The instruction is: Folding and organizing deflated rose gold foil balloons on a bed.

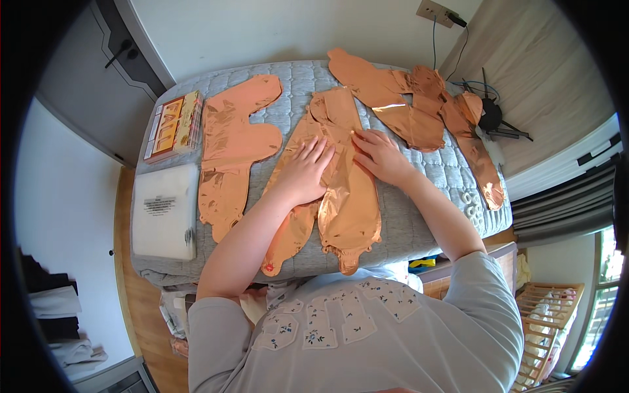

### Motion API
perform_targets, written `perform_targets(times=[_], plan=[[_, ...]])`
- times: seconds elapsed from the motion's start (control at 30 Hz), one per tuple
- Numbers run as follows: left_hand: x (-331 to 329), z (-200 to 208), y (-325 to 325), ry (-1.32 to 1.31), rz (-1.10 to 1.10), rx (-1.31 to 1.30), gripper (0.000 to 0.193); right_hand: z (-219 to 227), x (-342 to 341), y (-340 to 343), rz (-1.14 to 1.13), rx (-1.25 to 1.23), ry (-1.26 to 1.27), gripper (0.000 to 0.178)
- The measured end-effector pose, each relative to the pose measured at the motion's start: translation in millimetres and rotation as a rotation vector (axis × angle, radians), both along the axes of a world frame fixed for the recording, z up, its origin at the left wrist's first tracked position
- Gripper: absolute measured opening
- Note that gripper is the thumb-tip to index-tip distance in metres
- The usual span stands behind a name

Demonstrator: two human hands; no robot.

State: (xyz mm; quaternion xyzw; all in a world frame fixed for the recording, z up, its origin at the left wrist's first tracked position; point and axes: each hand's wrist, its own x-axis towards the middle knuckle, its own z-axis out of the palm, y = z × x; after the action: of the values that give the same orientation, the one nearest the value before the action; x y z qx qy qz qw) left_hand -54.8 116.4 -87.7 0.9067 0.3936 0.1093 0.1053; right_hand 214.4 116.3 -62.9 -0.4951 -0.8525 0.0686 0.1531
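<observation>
A flat, uninflated copper-coloured foil balloon [347, 190], letter-shaped with two legs, lies before me on the bed. My left hand [306, 171] rests flat on its left side, fingers stretched out. On its right edge lies my right hand [385, 158], fingers spread and slightly bent, the fingertips touching the foil. To the left is another flat foil balloon [226, 144] with two rounded arms. At the far right, a third foil balloon [386, 98] is creased and spread out, and a narrow foil balloon [481, 160] stretches toward the bed's right edge.
A patterned box [173, 126] and a white plastic-wrapped pack [164, 219] sit at the bed's left side. Small white rings [472, 204] lie near its right edge. A black router [491, 114] with antennas stands by the right wall. The grey quilted mattress [406, 216] carries the balloons.
</observation>
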Motion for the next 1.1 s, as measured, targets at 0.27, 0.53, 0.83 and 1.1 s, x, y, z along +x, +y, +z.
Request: perform_targets(times=[0.27, 0.53, 0.83, 1.1], plan=[[0.6, -8.6, 3.9, 0.019, 0.0, 0.047, 0.086, 3.2, -9.7, 1.4, -0.077, -0.063, 0.024, 0.057], [0.6, -5.5, 3.8, 0.035, 0.015, 0.066, 0.088, 8.1, -27.4, -4.4, -0.163, -0.138, -0.057, 0.08], [-0.1, -7.7, 1.6, 0.011, 0.0, 0.099, 0.082, -5.2, -39.9, -16.7, -0.248, -0.072, -0.165, 0.094], [-5.9, -4.3, 5.2, -0.006, -0.015, 0.105, 0.074, -8.6, -43.0, -16.4, -0.244, -0.018, -0.147, 0.092]])
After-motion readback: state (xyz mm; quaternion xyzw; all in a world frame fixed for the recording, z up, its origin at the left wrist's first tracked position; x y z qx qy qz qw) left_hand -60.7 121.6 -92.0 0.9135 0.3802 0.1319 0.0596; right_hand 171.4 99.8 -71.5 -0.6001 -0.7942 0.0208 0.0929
